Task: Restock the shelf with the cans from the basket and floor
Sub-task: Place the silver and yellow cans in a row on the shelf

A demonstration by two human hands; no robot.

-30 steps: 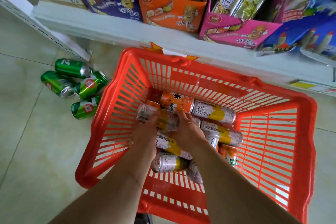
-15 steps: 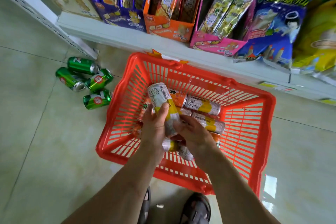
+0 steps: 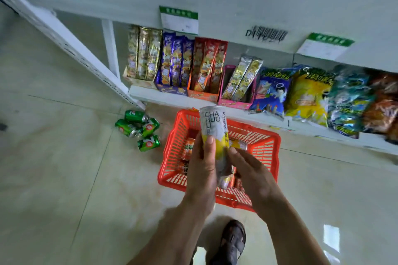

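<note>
Step in hand: one can has been taken from the basket for stocking. The left hand (image 3: 203, 165) grasps a tall silver-and-yellow can (image 3: 214, 135), upright at centre frame, above the red basket (image 3: 276, 153). The right hand (image 3: 251, 170) lies open against the can's lower side, fingers touching it; whether it bears any weight cannot be told.

Remaining stock: several cans lie on their sides in the basket, partly hidden by the hands. Four green cans (image 3: 140, 128) lie on the floor (image 3: 64, 168) just left of the basket, touching one another.

Next move, as judged: carry the can to a free space on the shelving and set it upright. The lower shelf (image 3: 172, 98), upper centre of frame, is filled with snack packets (image 3: 206, 64) and bags (image 3: 308, 92); no open slot for cans is visible, so a place must be found first.

Surface and room: pale glossy tiled floor, white shelving, price labels (image 3: 179, 20) on the upper edge. A sandalled foot (image 3: 233, 241) stands at bottom centre.
</note>
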